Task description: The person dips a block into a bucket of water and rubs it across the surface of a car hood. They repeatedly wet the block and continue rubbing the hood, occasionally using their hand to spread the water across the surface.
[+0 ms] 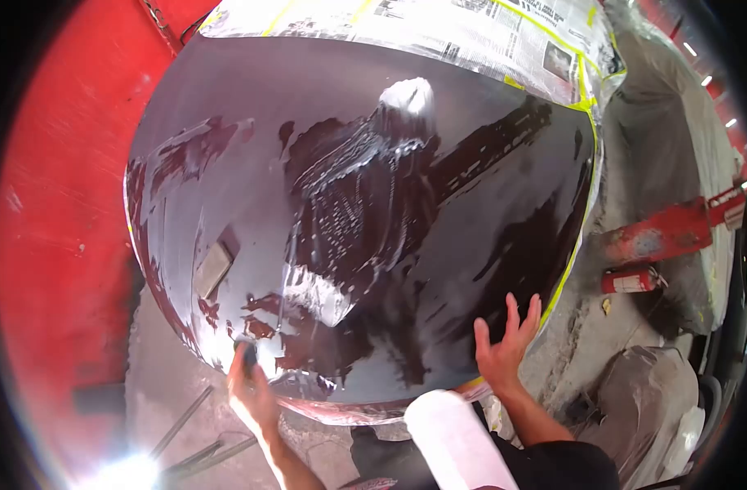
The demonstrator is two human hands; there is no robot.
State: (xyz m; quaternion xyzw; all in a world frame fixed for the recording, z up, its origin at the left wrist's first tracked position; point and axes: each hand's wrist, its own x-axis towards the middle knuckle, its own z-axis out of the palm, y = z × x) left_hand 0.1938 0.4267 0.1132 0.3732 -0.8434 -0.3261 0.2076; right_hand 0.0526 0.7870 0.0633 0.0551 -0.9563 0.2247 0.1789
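Observation:
Low on the left of the wet, dark panel (463, 237), my left hand (251, 382) is closed around a small dark block (247, 351) that touches the surface. My right hand (506, 347) lies over the panel's lower right edge, fingers spread, holding nothing. A tan block (213, 269) rests on the panel above my left hand. Near the panel's upper middle sits a white, wet-looking cloth or lump (407, 96), with streaks of liquid running below it.
Newspaper and yellow tape (471, 41) cover the area beyond the panel. A red surface (55, 204) stands at the left. On the right are a fire extinguisher (631, 281), a red metal part (663, 235) and covered objects (647, 400). A bright light (128, 474) shines at lower left.

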